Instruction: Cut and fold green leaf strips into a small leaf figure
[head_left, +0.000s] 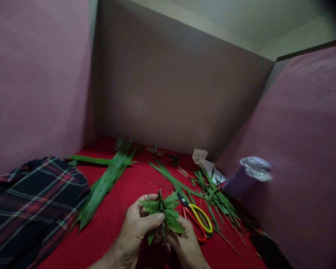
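A folded green leaf piece (172,216) with pointed, jagged tips is held between both hands, low in the middle of the view. My left hand (137,224) grips it from the left, thumb pressed on its centre. From below and the right, my right hand (184,241) has its fingers closed at the lower part of the leaf piece; some fingertips are hidden. Just right of the hands lie scissors (194,213) with one yellow and one red handle, their dark blades pointing away. Beneath everything is a red cloth (120,220).
Long green leaves (109,179) lie at the back left, beside a plaid cloth (42,201). Cut leaf strips (218,198) are heaped at the right. Papers (200,155), a purple container (239,181) and a dark flat object (268,250) stand or lie near the right wall.
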`<state>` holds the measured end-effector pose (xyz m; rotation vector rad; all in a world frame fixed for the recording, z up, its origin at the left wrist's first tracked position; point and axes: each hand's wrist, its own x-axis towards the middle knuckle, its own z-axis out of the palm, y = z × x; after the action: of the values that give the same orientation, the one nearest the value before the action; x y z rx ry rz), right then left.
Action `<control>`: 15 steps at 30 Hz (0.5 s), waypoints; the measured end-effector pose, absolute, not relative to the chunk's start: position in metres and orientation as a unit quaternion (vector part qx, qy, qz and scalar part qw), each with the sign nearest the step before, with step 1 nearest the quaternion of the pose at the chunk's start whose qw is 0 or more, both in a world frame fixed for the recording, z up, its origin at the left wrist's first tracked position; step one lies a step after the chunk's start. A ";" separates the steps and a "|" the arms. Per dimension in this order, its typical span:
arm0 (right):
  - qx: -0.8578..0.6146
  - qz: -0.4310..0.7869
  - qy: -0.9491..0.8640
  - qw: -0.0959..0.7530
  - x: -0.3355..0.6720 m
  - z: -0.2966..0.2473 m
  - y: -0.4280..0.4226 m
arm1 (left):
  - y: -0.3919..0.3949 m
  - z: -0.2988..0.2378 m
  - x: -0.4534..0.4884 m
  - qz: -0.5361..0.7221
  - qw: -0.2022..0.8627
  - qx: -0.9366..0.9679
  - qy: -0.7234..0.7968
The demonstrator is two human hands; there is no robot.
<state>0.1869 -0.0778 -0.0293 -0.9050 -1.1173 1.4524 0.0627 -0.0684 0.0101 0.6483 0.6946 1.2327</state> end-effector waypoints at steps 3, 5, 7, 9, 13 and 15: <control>-0.375 0.616 -0.453 0.524 0.187 -0.030 -0.078 | -0.069 0.011 0.063 0.559 0.712 0.281 0.320; -0.381 0.622 -0.432 0.529 0.187 -0.031 -0.077 | -0.069 0.013 0.063 0.561 0.710 0.273 0.326; -0.385 0.626 -0.419 0.533 0.187 -0.030 -0.077 | -0.069 0.014 0.063 0.561 0.708 0.270 0.333; -0.382 0.628 -0.421 0.531 0.186 -0.028 -0.078 | -0.070 0.015 0.063 0.559 0.708 0.271 0.335; -0.367 0.627 -0.436 0.530 0.186 -0.024 -0.079 | -0.070 0.016 0.062 0.552 0.709 0.275 0.342; -0.359 0.629 -0.445 0.527 0.186 -0.024 -0.079 | -0.070 0.015 0.063 0.550 0.709 0.279 0.343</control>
<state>0.1865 -0.0791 -0.0239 -0.8589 -1.0631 1.5024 0.0625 -0.0704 0.0155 0.6186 0.7614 1.2199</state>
